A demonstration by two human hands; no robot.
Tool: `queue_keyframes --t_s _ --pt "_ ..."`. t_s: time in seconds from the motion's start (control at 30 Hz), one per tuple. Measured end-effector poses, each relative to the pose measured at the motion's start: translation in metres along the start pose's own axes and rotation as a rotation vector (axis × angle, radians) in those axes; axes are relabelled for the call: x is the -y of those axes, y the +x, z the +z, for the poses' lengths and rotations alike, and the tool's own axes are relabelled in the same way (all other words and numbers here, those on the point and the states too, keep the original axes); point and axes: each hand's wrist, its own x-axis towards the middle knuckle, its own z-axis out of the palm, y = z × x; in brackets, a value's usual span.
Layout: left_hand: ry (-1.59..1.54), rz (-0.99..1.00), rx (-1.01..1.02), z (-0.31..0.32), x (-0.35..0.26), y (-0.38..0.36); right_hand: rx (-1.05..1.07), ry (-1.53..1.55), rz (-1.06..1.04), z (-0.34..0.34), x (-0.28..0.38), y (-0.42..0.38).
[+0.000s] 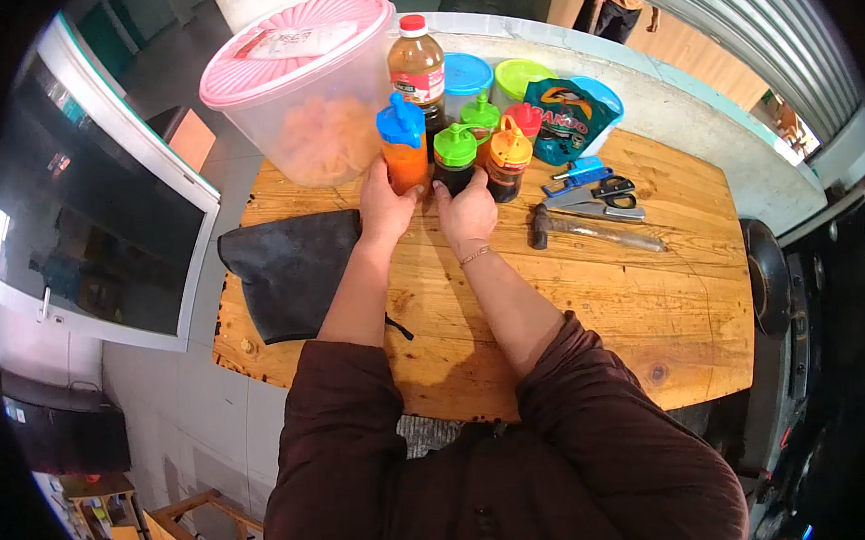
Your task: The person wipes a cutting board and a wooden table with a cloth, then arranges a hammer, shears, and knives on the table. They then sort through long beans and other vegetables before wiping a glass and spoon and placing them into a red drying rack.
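My left hand (389,206) is closed round the lower part of a blue-capped bottle (409,163) with orange contents. Beside it, my right hand (468,209) grips the base of a dark bottle with a green cap (455,153). Both bottles stand upright at the back of the wooden table. Just right of my right hand is a yellow-capped bottle (509,160). Behind these stand another green-capped bottle (481,113), a red-capped one (524,119) and a tall bottle (417,73) with a red and white lid.
A large pink-lidded tub (305,111) stands back left, above a dark cloth (293,271). Tubs with blue (467,73) and green lids (523,76) and a teal pouch (566,119) line the back. Scissors (608,193) and a hammer (595,230) lie right. A person (620,13) stands beyond.
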Motion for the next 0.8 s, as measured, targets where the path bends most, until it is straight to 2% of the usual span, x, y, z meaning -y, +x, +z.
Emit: queue_keyframes --t_s 0.07,0.17,0.27,0.3,0.37,0.43,0.5,0.57,0.67,0.8 --pt "0.083 -0.018 0.013 0.000 -0.019 -0.004 -0.014 0.022 0.065 0.001 -0.001 -0.003" --pt "0.087 -0.009 0.000 0.007 -0.014 -0.003 -0.027 0.134 0.010 0.002 -0.010 -0.007" --pt "-0.064 0.067 -0.004 0.011 0.007 -0.004 -0.040 0.204 -0.058 0.000 -0.020 -0.014" --pt "0.039 0.101 -0.001 0.004 0.005 -0.010 -0.027 0.237 -0.079 -0.005 -0.024 -0.019" --pt "0.250 0.168 0.007 -0.027 -0.017 -0.026 0.201 0.173 -0.129 -0.036 -0.023 -0.038" --pt "0.344 0.211 0.045 -0.084 -0.047 -0.049 0.410 0.110 -0.205 -0.065 -0.030 -0.056" --pt "0.523 0.262 -0.128 -0.137 -0.025 -0.069 0.564 0.031 -0.279 -0.089 -0.043 -0.069" --pt "0.835 0.076 -0.204 -0.180 0.015 -0.097 0.690 -0.072 -0.339 -0.106 -0.048 -0.078" --pt "1.045 -0.032 0.012 -0.190 0.066 -0.147 0.537 -0.022 -0.579 -0.102 -0.035 -0.089" --pt "1.017 -0.035 0.014 -0.167 0.028 -0.167 0.473 0.088 -0.708 -0.074 0.004 -0.099"
